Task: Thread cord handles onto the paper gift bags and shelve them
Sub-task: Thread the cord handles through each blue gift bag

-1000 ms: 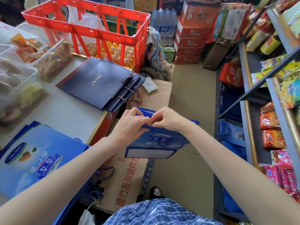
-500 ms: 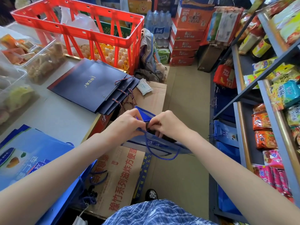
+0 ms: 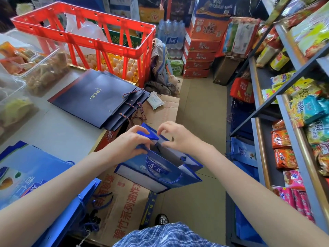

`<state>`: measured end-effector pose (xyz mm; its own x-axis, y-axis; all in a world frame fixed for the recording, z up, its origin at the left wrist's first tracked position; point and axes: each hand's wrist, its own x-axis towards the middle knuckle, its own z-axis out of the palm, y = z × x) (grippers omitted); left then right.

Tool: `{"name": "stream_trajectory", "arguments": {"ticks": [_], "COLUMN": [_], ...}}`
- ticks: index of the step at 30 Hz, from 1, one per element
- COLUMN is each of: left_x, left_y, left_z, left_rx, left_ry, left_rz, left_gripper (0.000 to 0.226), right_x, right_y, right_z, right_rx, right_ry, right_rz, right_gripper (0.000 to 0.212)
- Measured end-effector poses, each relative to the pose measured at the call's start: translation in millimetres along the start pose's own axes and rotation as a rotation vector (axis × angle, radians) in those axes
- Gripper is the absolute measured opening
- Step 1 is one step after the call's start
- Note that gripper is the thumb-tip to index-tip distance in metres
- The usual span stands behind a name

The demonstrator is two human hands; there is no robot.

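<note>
While one blue cord handle (image 3: 164, 179) already hung from the glossy blue paper gift bag (image 3: 160, 168) held above the floor beside the bench (image 3: 58, 129), my left hand (image 3: 130, 145) gripped its rim and my right hand (image 3: 176, 138) pinched the far edge; second handle and shelving apparently remained.

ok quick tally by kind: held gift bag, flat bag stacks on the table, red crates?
Blue gift bag, held open: 1
Flat bag stacks on the table: 2, the navy stack and the light blue stack
Red crate: 1
Total: 4
</note>
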<state>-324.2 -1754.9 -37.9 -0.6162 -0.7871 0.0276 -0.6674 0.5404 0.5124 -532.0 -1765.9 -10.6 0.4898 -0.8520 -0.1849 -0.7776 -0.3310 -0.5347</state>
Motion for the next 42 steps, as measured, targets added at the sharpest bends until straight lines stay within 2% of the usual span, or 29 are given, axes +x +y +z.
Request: {"name": "stream_trajectory", "arguments": {"ticks": [2,6,10,15,18,22,25,28,29,30,32,33,35,37,40,42], "left_x": [1.7,-2.3,-3.2,7.5,5.8,3.6,5.5,6.6,8.3,12.7,24.7,30.3,39.3,42.5,40.4,34.7], "left_y": [0.9,-5.3,-2.5,11.2,11.1,2.8,-2.2,4.3,9.8,14.1,23.1,27.0,26.2,21.8,15.8,9.4], "left_z": [-4.3,-10.1,-10.7,-15.5,-19.1,-18.8,-20.0,-32.3,-38.6,-43.6,-52.5,-54.3,-49.7,-41.0,-36.9,-41.1], "left_rx": [-0.026,-0.041,-0.022,0.002,-0.02,0.006,-0.011,-0.251,-0.348,-0.384,-0.255,-0.146,0.105,0.251,0.346,0.404], "left_ry": [0.01,0.021,0.05,0.067,0.086,0.073,0.049,-0.107,-0.085,0.037,0.368,0.435,0.349,0.245,0.317,0.329], "left_rz": [0.008,-0.025,-0.031,0.004,-0.002,-0.025,-0.043,-0.1,-0.111,-0.094,-0.033,-0.012,0.055,0.043,0.016,-0.018], "left_gripper": [0.006,0.007,0.006,0.005,0.007,0.018,0.01,0.02,0.024,0.022,0.015,0.014,0.016,0.012,0.002,0.006], "right_x": [2.9,5.5,9.9,25.1,30.8,29.8,25.8,23.8,23.1,22.2,22.0,22.3,24.6,27.7,27.8,25.8], "right_y": [1.9,15.2,17.6,-0.2,-0.9,0.2,-3.1,-9.8,-11.2,-12.3,-12.3,-13.3,-17.6,-21.4,-24.9,-25.3], "right_z": [5.9,3.4,0.2,7.9,11.9,6.9,-2.5,-5.6,-5.9,-7.1,-9.7,-11.1,-13.8,-15.1,-16.5,-14.8], "right_rx": [0.018,-0.016,0.022,-0.306,-0.386,-0.113,0.044,0.048,0.022,-0.009,-0.04,-0.031,-0.017,-0.025,0.016,0.032], "right_ry": [-0.02,0.045,0.114,0.271,0.306,0.3,0.221,0.181,0.178,0.187,0.23,0.252,0.276,0.283,0.326,0.338], "right_rz": [0.04,0.102,0.178,0.326,0.321,0.258,0.156,0.127,0.134,0.139,0.14,0.135,0.119,0.106,0.112,0.112], "right_gripper": [0.023,0.041,0.028,0.029,0.022,0.017,0.013,0.009,0.008,0.009,0.01,0.01,0.01,0.011,0.011,0.011]}}
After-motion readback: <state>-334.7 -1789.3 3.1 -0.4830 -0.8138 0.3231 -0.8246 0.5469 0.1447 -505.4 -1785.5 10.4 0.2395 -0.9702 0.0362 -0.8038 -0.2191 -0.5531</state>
